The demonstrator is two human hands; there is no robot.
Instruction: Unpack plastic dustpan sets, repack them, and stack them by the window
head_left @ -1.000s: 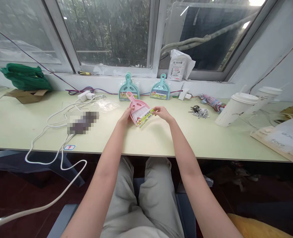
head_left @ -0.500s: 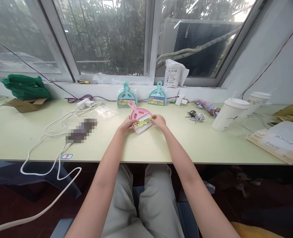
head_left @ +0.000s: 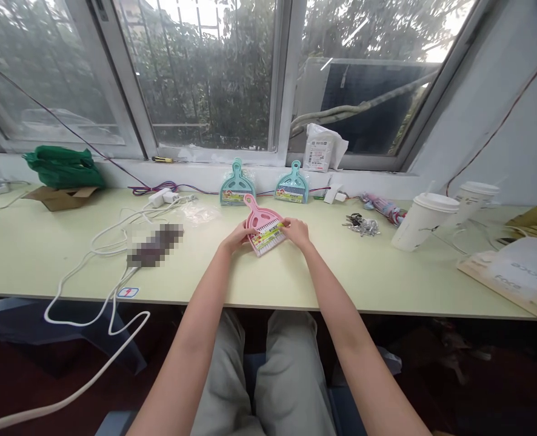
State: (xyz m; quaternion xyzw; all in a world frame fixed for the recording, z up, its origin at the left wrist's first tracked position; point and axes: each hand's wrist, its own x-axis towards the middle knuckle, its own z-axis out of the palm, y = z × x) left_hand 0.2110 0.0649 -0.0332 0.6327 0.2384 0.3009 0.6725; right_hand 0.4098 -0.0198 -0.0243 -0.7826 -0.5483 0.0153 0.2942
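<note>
A pink dustpan (head_left: 263, 216) with a white-bristled brush and a yellow-green label is tilted above the middle of the pale table (head_left: 268, 290). My left hand (head_left: 238, 237) is closed on its left edge, thumb over the front. On the opposite side, my right hand (head_left: 296, 231) pinches the edge near the label. Two blue-green dustpan sets stand behind it against the wall: one (head_left: 237, 184) just behind the pink one, the other (head_left: 292, 184) to its right.
White cables (head_left: 86, 260) and a blurred dark object (head_left: 154, 245) lie on the left, near a cardboard box (head_left: 62, 197) and green bag (head_left: 63, 168). To the right are keys (head_left: 363, 224), white cups (head_left: 425, 221) and a paper bag (head_left: 518, 266).
The view has tilted up a little, so the table and things on it appear lower. Both hands keep hold of the pink dustpan, with little change in their grip.
</note>
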